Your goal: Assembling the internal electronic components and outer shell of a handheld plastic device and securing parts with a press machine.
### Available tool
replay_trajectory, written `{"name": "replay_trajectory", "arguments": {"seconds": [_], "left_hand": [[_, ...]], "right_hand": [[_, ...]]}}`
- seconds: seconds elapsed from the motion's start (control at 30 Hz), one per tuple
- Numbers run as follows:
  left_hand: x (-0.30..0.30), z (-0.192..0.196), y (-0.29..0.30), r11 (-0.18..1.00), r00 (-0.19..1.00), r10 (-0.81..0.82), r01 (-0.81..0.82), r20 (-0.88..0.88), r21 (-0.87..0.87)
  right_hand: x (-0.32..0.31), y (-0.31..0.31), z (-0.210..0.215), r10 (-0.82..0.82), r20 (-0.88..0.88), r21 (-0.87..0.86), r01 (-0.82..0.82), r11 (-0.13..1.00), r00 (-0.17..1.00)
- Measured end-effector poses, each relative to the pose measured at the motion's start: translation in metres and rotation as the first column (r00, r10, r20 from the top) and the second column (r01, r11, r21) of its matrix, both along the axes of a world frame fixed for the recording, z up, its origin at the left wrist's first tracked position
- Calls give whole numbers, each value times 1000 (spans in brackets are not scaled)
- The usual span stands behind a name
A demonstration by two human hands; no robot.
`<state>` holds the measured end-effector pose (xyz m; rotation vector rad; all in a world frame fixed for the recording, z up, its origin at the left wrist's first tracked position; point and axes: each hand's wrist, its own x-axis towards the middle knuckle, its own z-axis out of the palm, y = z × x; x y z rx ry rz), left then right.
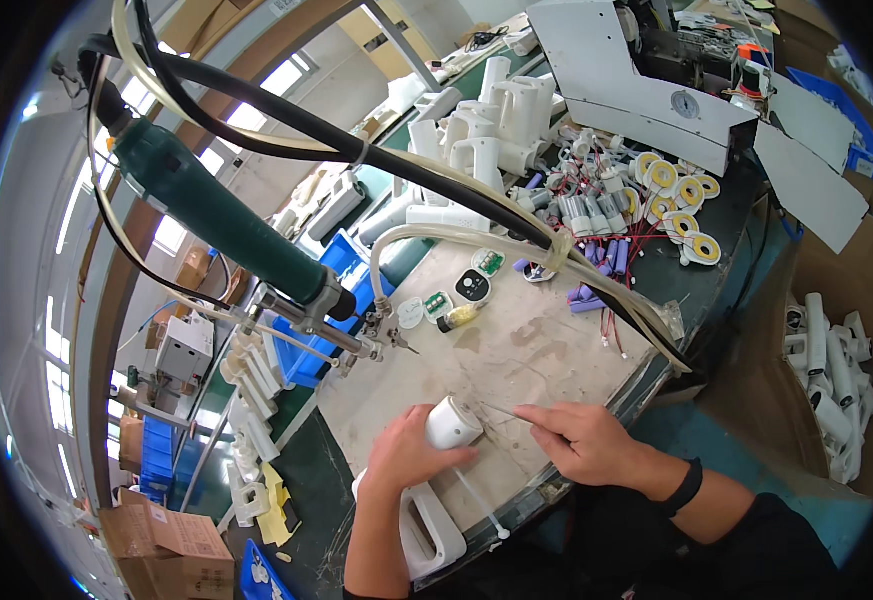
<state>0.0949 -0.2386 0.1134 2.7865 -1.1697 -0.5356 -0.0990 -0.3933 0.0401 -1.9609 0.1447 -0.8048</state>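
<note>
My left hand (409, 452) is wrapped round a white plastic appliance housing (454, 424) near the front edge of the work surface. The housing's round end faces away from me, and its looped handle (432, 530) lies beside my left forearm. From the right, my right hand (585, 446) pinches a thin metal tool (505, 410), whose tip points toward the housing's round end. Whether the tip touches it, I cannot tell. A thin white rod or cable (482, 502) extends from under the housing. My fingers hide the housing's middle.
A green power screwdriver (222, 220) with hoses hangs over the left. Round circuit boards (438, 304), battery cells (585, 300), motors and yellow-white discs (702, 248) lie farther back. Behind are white housings (477, 155) and a blue bin (302, 362). A carton of white parts (827, 390) stands right.
</note>
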Motion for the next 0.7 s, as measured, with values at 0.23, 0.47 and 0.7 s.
{"name": "replay_trajectory", "arguments": {"seconds": [0.23, 0.47, 0.7], "left_hand": [[-9, 6, -8, 993, 996, 42, -51, 82, 106], [-9, 2, -3, 995, 987, -37, 21, 154, 102], [-6, 3, -2, 997, 998, -32, 28, 53, 78]], "right_hand": [[1, 1, 0, -35, -22, -67, 33, 997, 999], [6, 1, 9, -139, 99, 17, 138, 990, 985], [17, -34, 37, -331, -394, -501, 102, 860, 858]]}}
